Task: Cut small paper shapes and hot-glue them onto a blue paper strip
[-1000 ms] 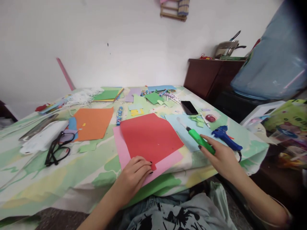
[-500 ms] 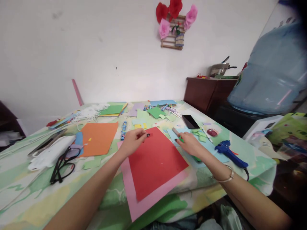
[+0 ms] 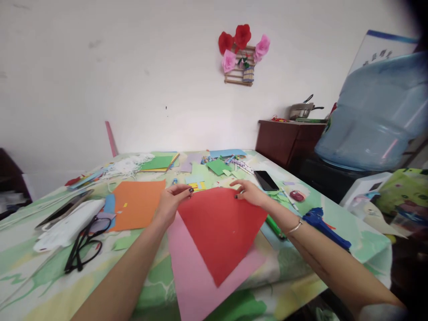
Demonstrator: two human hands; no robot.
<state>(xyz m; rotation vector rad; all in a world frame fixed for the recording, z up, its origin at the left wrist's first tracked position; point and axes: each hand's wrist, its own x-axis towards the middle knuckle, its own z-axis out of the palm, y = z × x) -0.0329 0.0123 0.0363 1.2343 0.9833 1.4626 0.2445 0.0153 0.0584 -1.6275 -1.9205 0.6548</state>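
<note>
A sheet of red paper [image 3: 222,232] lies at an angle over a pink sheet [image 3: 189,272], its far edge slightly raised. My left hand [image 3: 172,203] pinches the red sheet's far left corner between thumb and fingers. At the far right corner, my right hand [image 3: 250,194] has its thumb on top of the red sheet and grips its edge; the fingertips behind are partly hidden. Beside my right wrist a green-handled tool [image 3: 276,227], its kind unclear, rests on light blue paper.
An orange sheet [image 3: 138,205], black glasses [image 3: 85,247] and a white power strip-like object [image 3: 70,223] are on the left. To the right are a phone [image 3: 266,180] and a blue glue gun [image 3: 326,228]. Green paper scraps [image 3: 217,166] and pens lie farther back.
My right hand has let go of the green-handled tool and moved onto the red paper. My left hand has shifted left to its corner. The red sheet has turned and lifted at the far edge.
</note>
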